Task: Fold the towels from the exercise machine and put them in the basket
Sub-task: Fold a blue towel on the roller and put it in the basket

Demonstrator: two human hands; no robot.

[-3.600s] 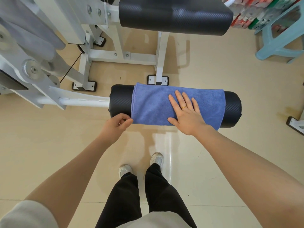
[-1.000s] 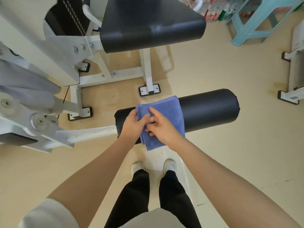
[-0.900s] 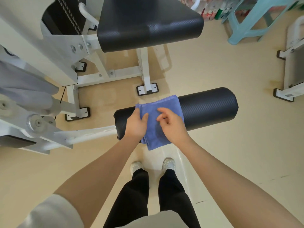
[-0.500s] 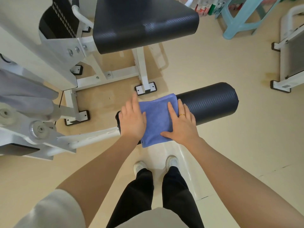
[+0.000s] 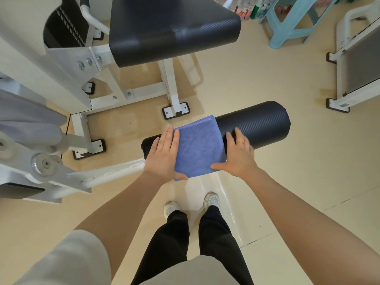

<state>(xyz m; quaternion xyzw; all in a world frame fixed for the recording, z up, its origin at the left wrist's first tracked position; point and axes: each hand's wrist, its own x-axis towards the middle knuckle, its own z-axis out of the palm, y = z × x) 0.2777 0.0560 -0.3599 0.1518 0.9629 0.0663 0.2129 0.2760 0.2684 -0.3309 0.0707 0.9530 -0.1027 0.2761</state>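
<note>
Nearest the camera are the person's black trousers and white shoes (image 5: 211, 199) on the pale floor, just short of the black foam roller pad (image 5: 255, 124) of the exercise machine. On that roller pad lies the blue towel (image 5: 198, 147), now a compact folded square draped over the pad's left part.

A few seconds ago the towel was spread along most of the pad; since then it has been doubled over, patted flat by both palms, and the hands have slid off its top to its two side edges. The left hand (image 5: 164, 155) lies against the towel's left edge, fingers straight and together, thumb under the near corner. The right hand (image 5: 237, 156) brackets the right edge, fingers resting on the pad, thumb touching the towel's near edge; a ring shows on it. Neither grip pinches the cloth yet.

I judge the folding of this towel to be finished and a lift toward the basket to be next; no basket is in view.

Beyond the pad stand the machine's white frame (image 5: 131, 93) and its black seat cushion (image 5: 170, 27). Farther off, right of the cushion, is a teal plastic stool (image 5: 287, 27).

The packages behind the stool and a sticker on the white equipment foot right of the pad are too small to read.
</note>
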